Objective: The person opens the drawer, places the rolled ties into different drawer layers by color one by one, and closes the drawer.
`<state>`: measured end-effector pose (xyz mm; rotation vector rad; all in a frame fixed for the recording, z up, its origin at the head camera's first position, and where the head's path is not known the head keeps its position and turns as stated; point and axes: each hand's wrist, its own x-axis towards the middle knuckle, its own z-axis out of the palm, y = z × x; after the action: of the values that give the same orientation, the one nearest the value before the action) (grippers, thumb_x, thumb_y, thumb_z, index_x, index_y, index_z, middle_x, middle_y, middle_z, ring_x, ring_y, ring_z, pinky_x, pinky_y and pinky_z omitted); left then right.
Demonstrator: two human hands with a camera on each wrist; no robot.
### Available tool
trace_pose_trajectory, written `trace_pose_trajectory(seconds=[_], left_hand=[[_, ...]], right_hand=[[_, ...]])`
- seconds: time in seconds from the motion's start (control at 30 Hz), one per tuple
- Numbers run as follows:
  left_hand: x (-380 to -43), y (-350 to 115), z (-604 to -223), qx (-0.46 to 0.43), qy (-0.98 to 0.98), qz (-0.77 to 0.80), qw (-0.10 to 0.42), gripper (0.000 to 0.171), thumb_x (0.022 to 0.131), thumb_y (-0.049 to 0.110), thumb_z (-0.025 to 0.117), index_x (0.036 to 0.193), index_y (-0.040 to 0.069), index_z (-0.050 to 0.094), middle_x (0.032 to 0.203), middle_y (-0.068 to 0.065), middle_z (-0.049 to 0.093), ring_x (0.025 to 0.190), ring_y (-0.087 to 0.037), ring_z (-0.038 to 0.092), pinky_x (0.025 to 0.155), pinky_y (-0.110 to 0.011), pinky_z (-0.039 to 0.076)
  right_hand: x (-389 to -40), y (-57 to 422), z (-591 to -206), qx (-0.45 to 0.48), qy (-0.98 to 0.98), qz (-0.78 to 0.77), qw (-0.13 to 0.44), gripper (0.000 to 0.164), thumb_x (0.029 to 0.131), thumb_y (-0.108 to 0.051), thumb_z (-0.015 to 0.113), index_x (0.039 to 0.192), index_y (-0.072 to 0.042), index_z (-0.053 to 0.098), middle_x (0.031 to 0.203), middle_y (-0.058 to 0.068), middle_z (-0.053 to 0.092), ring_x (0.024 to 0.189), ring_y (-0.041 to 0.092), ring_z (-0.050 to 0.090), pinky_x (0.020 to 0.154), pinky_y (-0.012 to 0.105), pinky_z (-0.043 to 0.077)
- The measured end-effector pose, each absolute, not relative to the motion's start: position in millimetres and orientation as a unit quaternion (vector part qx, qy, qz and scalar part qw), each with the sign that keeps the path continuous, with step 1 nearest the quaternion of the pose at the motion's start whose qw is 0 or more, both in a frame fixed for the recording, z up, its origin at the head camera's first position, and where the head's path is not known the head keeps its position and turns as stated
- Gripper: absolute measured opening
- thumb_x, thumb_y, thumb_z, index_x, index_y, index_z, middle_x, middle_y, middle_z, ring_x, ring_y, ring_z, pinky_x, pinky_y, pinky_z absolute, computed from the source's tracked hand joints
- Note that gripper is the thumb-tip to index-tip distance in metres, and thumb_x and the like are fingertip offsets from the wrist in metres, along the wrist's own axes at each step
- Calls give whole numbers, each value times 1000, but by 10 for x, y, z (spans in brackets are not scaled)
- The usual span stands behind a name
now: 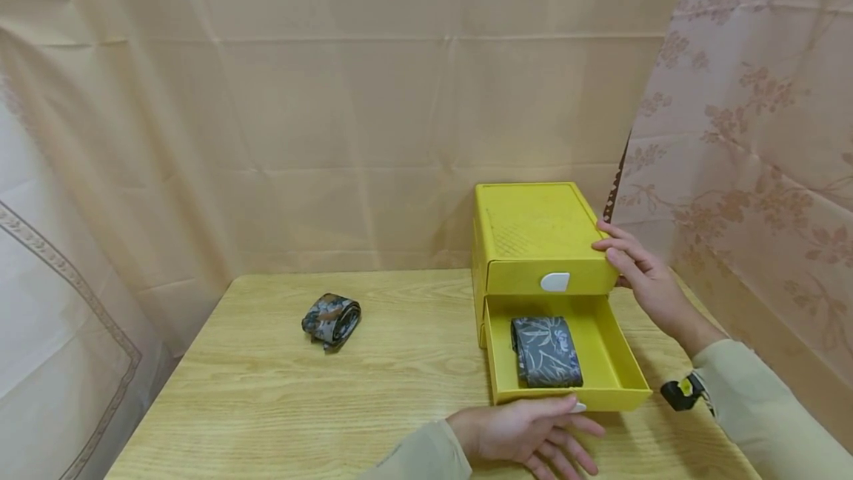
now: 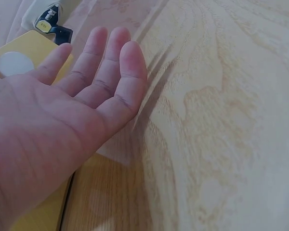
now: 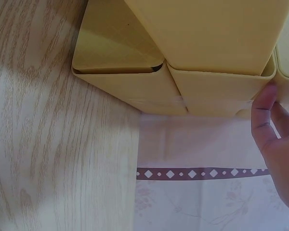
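The left hand [image 1: 533, 430], fingers apart, lies at the front of the drawer [image 1: 620, 399], the floral roll [image 1: 549, 354] inside beyond it, while the right hand [image 1: 648, 284], fingers spread, touches the cabinet [image 1: 540, 221], probably to steady it.

Yellow drawers [image 1: 540, 222] — white handle [image 1: 554, 282], grey leaf-patterned roll [image 1: 548, 354], mottled grey-brown roll [image 1: 328, 318]

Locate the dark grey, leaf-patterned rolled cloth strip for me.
In the head view, right of centre, the dark grey cloth strip lies in the open yellow plastic drawer, nearer its left wall, just beyond the left hand.
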<state>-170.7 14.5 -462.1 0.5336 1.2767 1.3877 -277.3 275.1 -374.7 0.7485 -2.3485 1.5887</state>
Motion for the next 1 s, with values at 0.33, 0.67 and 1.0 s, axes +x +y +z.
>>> trace_pose_trajectory(seconds=[0.33,0.67,1.0], left_hand=[[-1692,150,-4606,226,554,586,546,74,103,68,20,154,19,43,138,-13,60,101,-13,63,78,-29,52],[-1690,157,-4592,223,564,586,538,76,103,68,19,153,18,46,136,-12,62,103,-15,64,78,-30,52],[-1654,194,-4595,222,599,621,454,76,103,65,23,143,9,56,113,-2,71,89,-14,67,74,-31,54]], right_hand=[[-2777,2754,-3758,253,-795,542,104,33,112,-18,40,133,0,58,164,1,30,132,1,44,83,22,55],[-2775,2750,-3758,252,-796,540,107,34,111,-18,40,134,0,57,164,2,29,129,-1,46,83,22,55],[-2783,2743,-3773,252,-796,540,109,34,112,-19,40,134,0,58,164,1,30,129,0,47,83,22,55]])
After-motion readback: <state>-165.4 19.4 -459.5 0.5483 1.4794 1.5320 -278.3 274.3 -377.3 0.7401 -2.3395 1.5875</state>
